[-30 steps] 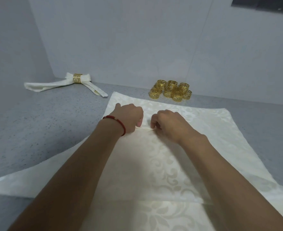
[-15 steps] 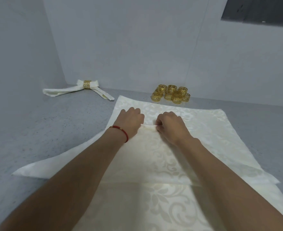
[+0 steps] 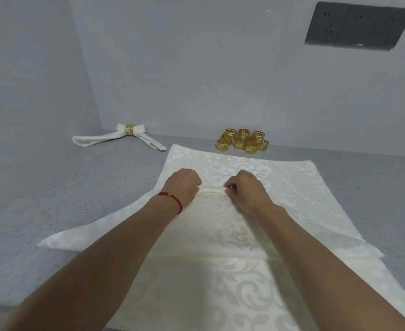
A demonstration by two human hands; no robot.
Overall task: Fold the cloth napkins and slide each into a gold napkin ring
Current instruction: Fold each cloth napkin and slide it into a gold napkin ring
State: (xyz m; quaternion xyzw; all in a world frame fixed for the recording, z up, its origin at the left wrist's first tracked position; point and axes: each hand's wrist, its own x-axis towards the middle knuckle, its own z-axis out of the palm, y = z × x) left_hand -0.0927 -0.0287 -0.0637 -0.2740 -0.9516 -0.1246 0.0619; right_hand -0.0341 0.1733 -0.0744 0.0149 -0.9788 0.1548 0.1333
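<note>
Pinching small pleat at napkin centre: left hand and right hand, fingers curled on ridge. Risk: thin fold slips, seemingly loose underlayer shifts. Rings at 12 o'clock.

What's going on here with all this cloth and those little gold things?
A person is folding a cream napkin on a grey counter. The left hand and right hand each pinch a narrow fold across its middle. One finished napkin already sits in a gold ring; spare rings wait by the wall.
</note>
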